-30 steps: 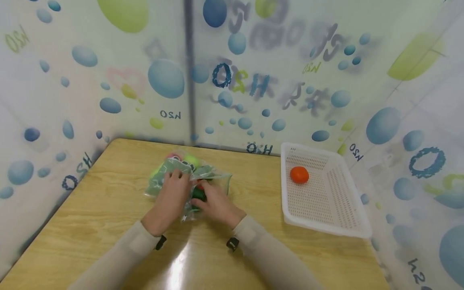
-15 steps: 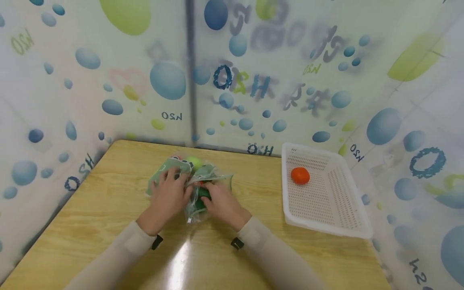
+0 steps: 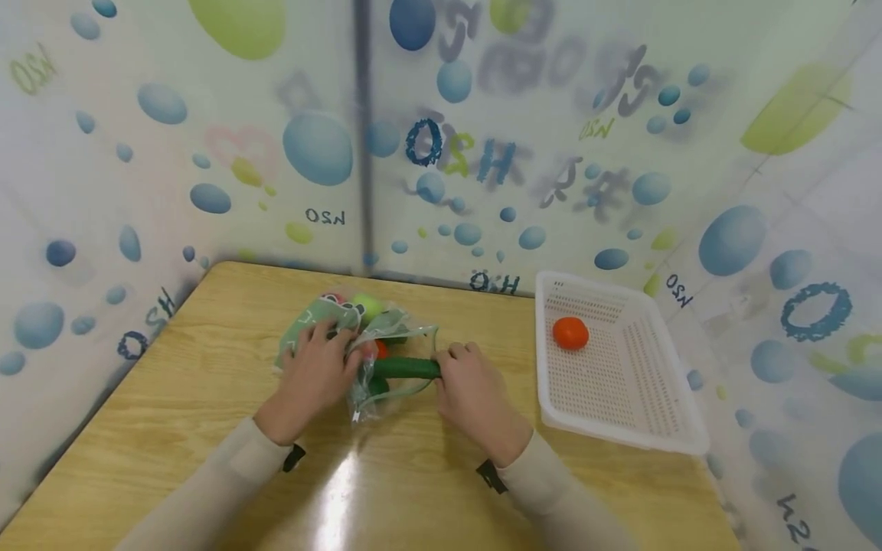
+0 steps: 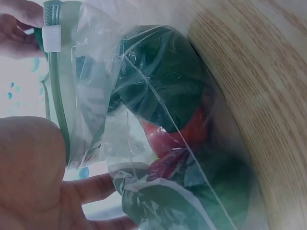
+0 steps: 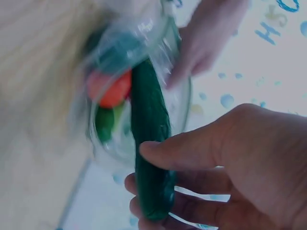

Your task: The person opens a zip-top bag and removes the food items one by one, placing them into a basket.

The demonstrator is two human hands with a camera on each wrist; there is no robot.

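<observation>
A long dark green cucumber (image 3: 409, 368) sticks out sideways from the mouth of a clear and green zip bag (image 3: 300, 327). My right hand (image 3: 475, 394) grips its outer end, thumb on one side and fingers round the other in the right wrist view. The far end of the cucumber is still inside the bag. My left hand (image 3: 313, 375) holds the bag near its opening, its fingers against the plastic. Inside the bag lie a red tomato (image 5: 112, 88) and dark green vegetables (image 4: 163, 76), blurred by the film. A white slider (image 4: 52, 38) sits on the zip strip.
To the right, a white perforated plastic basket (image 3: 540, 367) stands on the wooden table (image 3: 179, 383) with one red tomato (image 3: 570, 334) in it. A light green round item (image 3: 368, 308) shows at the back of the bag. Patterned walls border the table.
My right hand has taken hold of the cucumber in the bag and drawn it partly out to the right. My left hand has shifted slightly left and stays on the bag.
</observation>
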